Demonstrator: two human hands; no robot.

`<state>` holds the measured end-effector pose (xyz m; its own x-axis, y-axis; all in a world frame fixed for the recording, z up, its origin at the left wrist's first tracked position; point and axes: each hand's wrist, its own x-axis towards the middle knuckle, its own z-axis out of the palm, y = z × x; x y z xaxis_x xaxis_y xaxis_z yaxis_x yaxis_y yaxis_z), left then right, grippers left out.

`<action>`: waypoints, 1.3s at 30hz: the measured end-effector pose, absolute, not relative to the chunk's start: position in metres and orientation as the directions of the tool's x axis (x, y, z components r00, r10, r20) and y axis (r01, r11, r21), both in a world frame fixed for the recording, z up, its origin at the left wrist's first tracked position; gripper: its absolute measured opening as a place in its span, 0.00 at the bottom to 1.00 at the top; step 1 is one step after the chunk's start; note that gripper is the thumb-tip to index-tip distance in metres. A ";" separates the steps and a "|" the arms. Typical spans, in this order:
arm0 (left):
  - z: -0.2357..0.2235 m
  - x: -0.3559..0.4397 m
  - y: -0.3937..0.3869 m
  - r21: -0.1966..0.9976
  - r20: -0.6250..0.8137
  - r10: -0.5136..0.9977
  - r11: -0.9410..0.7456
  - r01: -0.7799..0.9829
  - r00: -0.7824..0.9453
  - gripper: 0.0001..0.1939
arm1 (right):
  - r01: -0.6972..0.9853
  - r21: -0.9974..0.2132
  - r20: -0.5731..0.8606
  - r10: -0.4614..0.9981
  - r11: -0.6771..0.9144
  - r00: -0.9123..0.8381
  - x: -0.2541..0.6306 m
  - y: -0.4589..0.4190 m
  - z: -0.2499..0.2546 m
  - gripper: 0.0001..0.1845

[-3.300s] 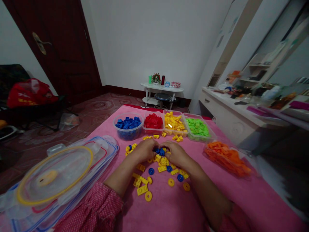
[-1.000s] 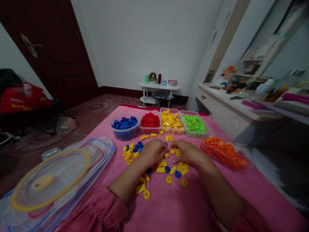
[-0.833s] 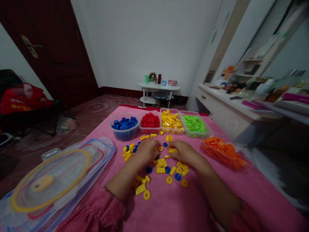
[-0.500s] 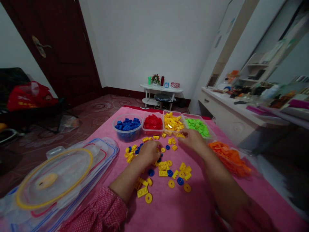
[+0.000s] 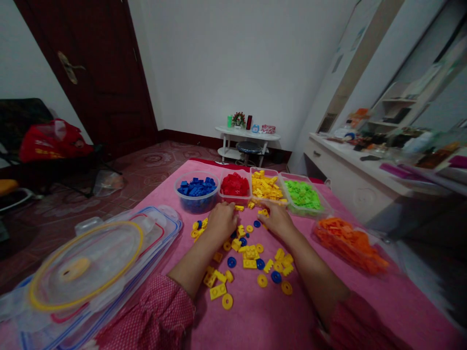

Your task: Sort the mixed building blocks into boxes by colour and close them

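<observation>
With the middle of the loose pieces as the dial's centre and 12 o'clock straight ahead, the left hand (image 5: 222,221) rests over the pink-covered counter (image 5: 255,325) at about 10 to 11 o'clock. Its fingers curl downward beside a few yellow bricks (image 5: 239,208); the fingertips are hidden, so I cannot tell whether this grip holds anything. The right hand (image 5: 276,218) is at about 1 o'clock, thumb and fingers around a yellow piece (image 5: 263,213); whether that grip is clamped on it I cannot tell.

The loose yellow and blue pieces spread between and below the hands. A yellow ring (image 5: 227,301) lies at 7 o'clock, just beside a two-stud yellow brick (image 5: 218,291). A blue ring (image 5: 276,277) lies at 4 o'clock.

Across the far side stand a round tub (image 5: 197,206) of blue bricks at 11 o'clock, a box (image 5: 234,199) of red at 12, a box (image 5: 263,170) of yellow near 1 and a box (image 5: 306,212) of green toward 2. Orange pieces (image 5: 352,243) fill a clear container at 3 o'clock. Stacked lids (image 5: 105,265) lie at 9 o'clock.
</observation>
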<state>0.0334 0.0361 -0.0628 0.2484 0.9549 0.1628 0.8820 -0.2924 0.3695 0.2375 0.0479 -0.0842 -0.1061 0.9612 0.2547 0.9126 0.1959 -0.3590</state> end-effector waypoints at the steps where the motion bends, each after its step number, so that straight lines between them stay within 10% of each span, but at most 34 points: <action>1: -0.065 0.034 0.036 0.352 0.153 0.957 -0.286 0.891 0.247 0.20 | 0.907 -0.369 0.240 0.964 0.203 -0.118 0.235 0.050 -0.088 0.26; 7: -0.071 0.038 0.035 0.330 0.175 0.948 -0.312 0.891 0.267 0.22 | 0.882 -0.411 0.258 0.958 0.229 -0.128 0.228 0.058 -0.094 0.25; 14: -0.067 0.022 0.052 0.647 0.151 0.938 -0.333 0.686 0.313 0.15 | 0.799 -0.536 0.175 0.962 0.273 -0.211 0.226 0.052 -0.083 0.09; 25: -0.066 0.014 0.046 0.419 0.102 0.951 -0.308 0.854 0.293 0.17 | 0.776 -0.370 0.295 0.856 0.511 -0.423 0.187 0.047 -0.084 0.27; 30: -0.068 0.011 0.051 0.542 0.083 0.979 -0.200 0.816 0.185 0.13 | 0.703 -0.508 0.255 0.867 0.497 -0.429 0.174 0.058 -0.086 0.09; 39: -0.075 0.011 0.061 0.871 0.143 0.976 -0.204 0.448 0.166 0.13 | 0.409 -0.810 0.267 0.885 0.420 -0.381 0.170 0.048 -0.083 0.11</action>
